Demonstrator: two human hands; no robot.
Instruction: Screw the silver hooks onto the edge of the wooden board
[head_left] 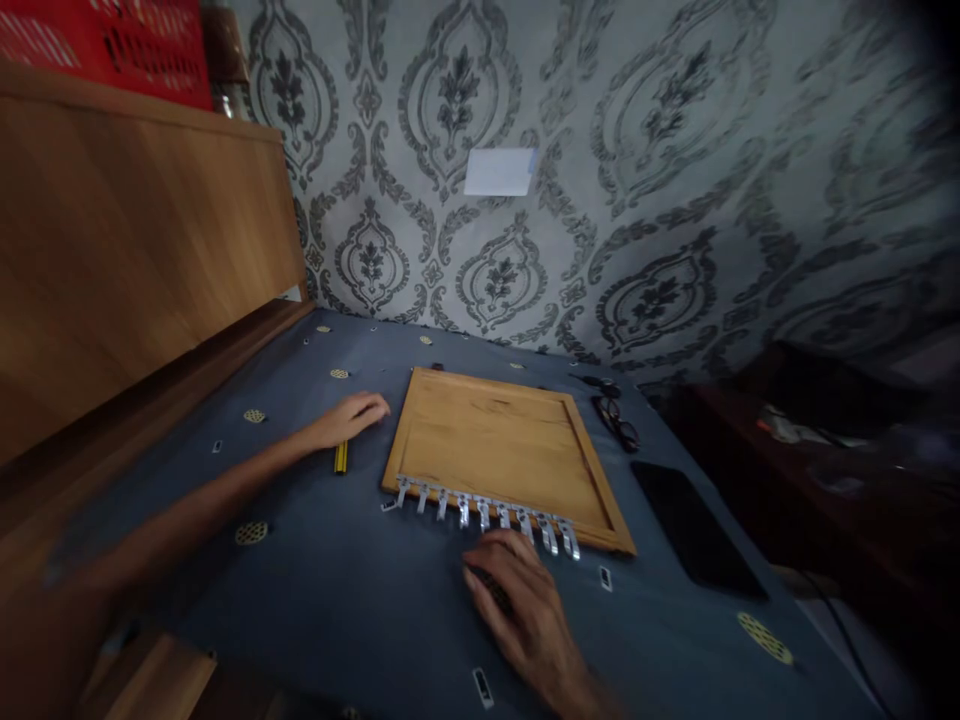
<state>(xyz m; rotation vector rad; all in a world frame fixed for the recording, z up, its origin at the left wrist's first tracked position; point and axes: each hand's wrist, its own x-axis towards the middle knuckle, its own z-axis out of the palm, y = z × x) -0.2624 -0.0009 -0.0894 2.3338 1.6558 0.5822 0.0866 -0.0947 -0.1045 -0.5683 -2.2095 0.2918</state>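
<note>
A wooden framed board [495, 445] lies flat on a blue tablecloth [360, 600]. Along its near edge runs a row of several small metal brackets [487, 512]. My right hand [525, 600] rests on the cloth just below that row, fingers curled around a dark object I cannot make out. My left hand [349, 417] lies palm down left of the board, fingers loosely curved, touching the top of a yellow pencil-like tool [341, 456].
Glasses [616, 420] lie right of the board, with a black phone [694, 530] nearer me. A wooden cabinet [135, 240] stands at left with a red crate [112, 45] on top. Patterned wallpaper backs the table. Dark furniture stands at right.
</note>
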